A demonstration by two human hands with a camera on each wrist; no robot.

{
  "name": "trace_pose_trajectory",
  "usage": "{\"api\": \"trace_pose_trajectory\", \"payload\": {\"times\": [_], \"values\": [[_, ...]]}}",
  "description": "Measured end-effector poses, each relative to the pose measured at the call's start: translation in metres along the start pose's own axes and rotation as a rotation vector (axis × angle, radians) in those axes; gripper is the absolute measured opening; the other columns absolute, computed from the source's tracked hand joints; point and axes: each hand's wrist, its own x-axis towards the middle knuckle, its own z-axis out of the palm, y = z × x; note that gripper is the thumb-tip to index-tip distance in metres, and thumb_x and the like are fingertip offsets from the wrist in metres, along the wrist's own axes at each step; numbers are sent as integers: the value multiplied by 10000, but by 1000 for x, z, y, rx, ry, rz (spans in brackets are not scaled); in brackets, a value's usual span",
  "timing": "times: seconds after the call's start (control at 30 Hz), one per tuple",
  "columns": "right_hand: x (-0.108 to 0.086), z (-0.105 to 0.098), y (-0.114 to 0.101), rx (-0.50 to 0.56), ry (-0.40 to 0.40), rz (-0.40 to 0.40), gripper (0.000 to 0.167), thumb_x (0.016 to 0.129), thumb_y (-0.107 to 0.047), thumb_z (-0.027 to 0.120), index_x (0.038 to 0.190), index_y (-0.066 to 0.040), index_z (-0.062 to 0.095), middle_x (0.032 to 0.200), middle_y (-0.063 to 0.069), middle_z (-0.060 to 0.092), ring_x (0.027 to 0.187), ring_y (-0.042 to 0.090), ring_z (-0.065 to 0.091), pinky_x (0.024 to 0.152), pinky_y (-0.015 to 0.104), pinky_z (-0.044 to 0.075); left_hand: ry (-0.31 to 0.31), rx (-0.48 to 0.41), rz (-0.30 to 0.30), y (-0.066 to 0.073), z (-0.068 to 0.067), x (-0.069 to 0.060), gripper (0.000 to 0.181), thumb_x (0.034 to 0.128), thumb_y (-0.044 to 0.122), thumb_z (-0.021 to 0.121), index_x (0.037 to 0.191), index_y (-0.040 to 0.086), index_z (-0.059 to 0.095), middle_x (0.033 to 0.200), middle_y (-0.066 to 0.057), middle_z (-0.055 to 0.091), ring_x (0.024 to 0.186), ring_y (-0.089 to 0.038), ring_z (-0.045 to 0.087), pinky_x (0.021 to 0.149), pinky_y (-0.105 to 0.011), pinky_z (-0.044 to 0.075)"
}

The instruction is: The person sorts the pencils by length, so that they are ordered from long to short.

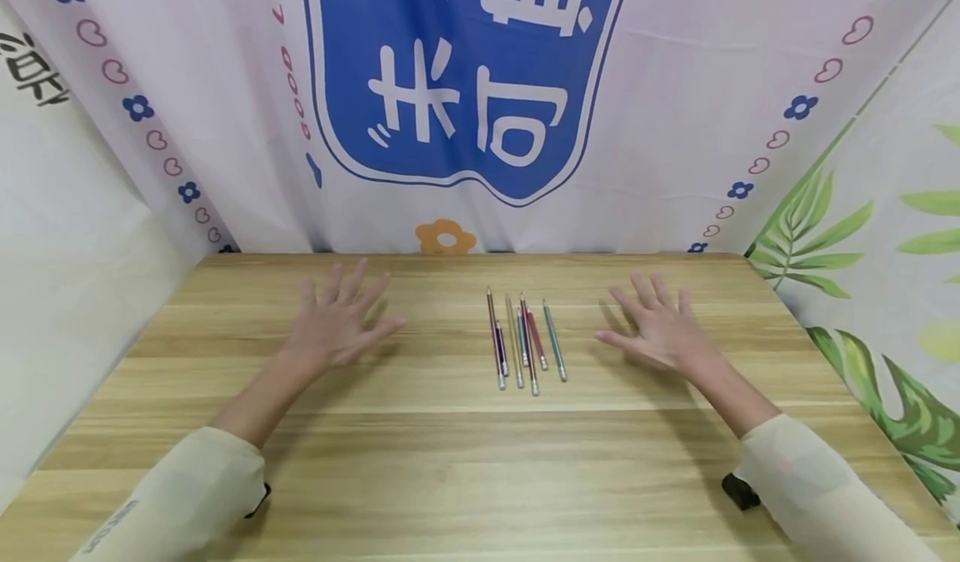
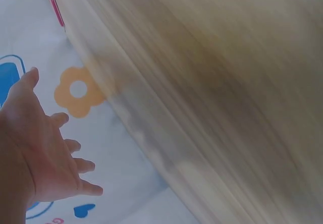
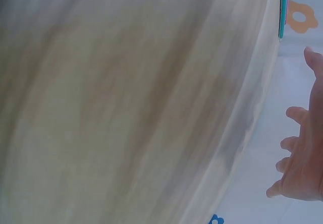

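Note:
Several pencils lie close together on the wooden table (image 1: 450, 462), roughly upright in the head view, their white eraser ends toward the near edge. Among them are a dark red pencil (image 1: 494, 337) at the left and a teal one (image 1: 555, 341) at the right. My left hand (image 1: 337, 320) is spread to the left of the pencils, palm down, holding nothing. To their right, my right hand (image 1: 656, 324) is spread in the same way, also holding nothing. Neither hand touches a pencil. Both wrist views show the fingers apart; a teal pencil (image 3: 282, 12) shows at the right wrist view's top.
A white cloth with a blue printed shape (image 1: 457, 70) and an orange flower (image 1: 446, 237) hangs behind the table's far edge. Leaf-printed cloth (image 1: 810, 245) hangs at the right, and plain pale cloth (image 1: 75, 228) at the left.

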Motion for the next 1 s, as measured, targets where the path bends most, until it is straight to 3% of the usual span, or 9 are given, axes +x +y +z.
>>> {"api": "trace_pose_trajectory", "payload": {"times": [0.23, 0.5, 0.67, 0.83, 1.0], "values": [[4, 1, -10, -4, 0, -29, 877, 985, -662, 503, 1626, -95, 314, 1695, 258, 100, 1539, 530, 63, 1193, 789, 16, -12, -16, 9, 17, 2, 5, 831, 1025, 685, 363, 1650, 148, 259, 1709, -221, 50, 1543, -514, 45, 1204, -771, 11], [7, 1, -18, 8, 15, -52, 830, 998, -628, 515, 1609, -89, 356, 1666, 269, 217, 1517, 527, 190, 1211, 748, 150, 15, -72, 61, 41, 4, 16, 753, 1038, 574, 498, 1619, 121, 340, 1634, -288, 288, 1469, -537, 307, 1162, -771, 265], [9, 1, -22, 15, 35, -80, 810, 1002, -607, 529, 1589, -67, 389, 1606, 300, 336, 1474, 526, 306, 1202, 724, 237, 7, -129, 103, 57, 6, 25, 782, 1029, 565, 546, 1619, 99, 331, 1543, -320, 424, 1401, -544, 414, 1111, -769, 355], [9, 1, -25, 80, 58, -91, 784, 989, -570, 587, 1560, -54, 439, 1563, 299, 412, 1423, 518, 401, 1163, 733, 307, 2, -146, 141, 72, 9, 32, 762, 1022, 507, 601, 1596, 64, 367, 1484, -345, 477, 1360, -530, 473, 1059, -743, 437], [11, 2, -30, 169, 47, -80, 743, 985, -516, 630, 1541, -50, 468, 1543, 287, 447, 1410, 512, 421, 1141, 743, 331, -25, -231, 133, 84, 10, 37, 705, 996, 406, 686, 1540, 24, 451, 1491, -321, 485, 1319, -477, 536, 1064, -643, 499]]}}
